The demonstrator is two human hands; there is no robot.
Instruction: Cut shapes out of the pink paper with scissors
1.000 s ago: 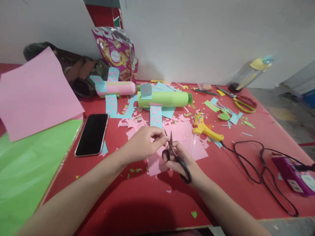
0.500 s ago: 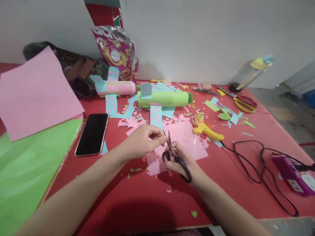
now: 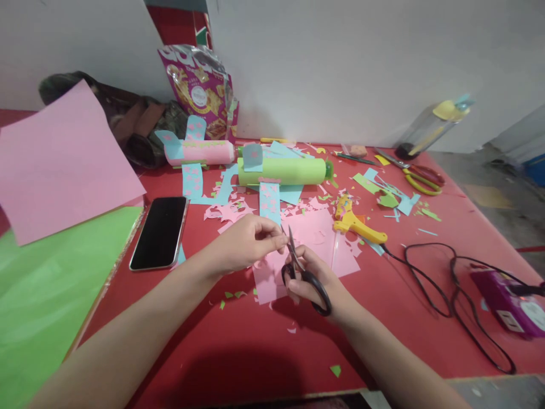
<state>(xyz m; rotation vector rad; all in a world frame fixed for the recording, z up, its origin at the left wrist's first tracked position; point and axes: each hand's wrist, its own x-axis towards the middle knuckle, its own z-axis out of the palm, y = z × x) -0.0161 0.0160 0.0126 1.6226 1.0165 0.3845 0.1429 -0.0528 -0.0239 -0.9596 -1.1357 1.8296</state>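
Note:
My right hand [image 3: 313,278] grips a pair of scissors [image 3: 317,291] by their black handles, with the blades slightly apart and pointing away from me. Beside the blade tips, my left hand [image 3: 251,241] is closed in a pinch; whatever lies between its thumb and finger is too small to make out. Beneath both hands is a pink paper sheet [image 3: 309,227], with pink scraps [image 3: 230,211] scattered around it. Just behind them lies a green paper-wrapped tube [image 3: 293,171] with blue fins. A pink paper-wrapped tube [image 3: 208,152] with similar fins is farther left.
A phone [image 3: 159,233] lies left, near large pink paper [image 3: 63,165] and green paper [image 3: 55,289]. Rightward are a yellow glue gun [image 3: 360,227] with a looping cord, a purple power strip [image 3: 506,304], other scissors [image 3: 421,177] and a bottle [image 3: 430,133]. A snack bag [image 3: 200,94] stands behind.
The scissor blades have closed a little and shifted slightly left. Both hands stay almost where they were.

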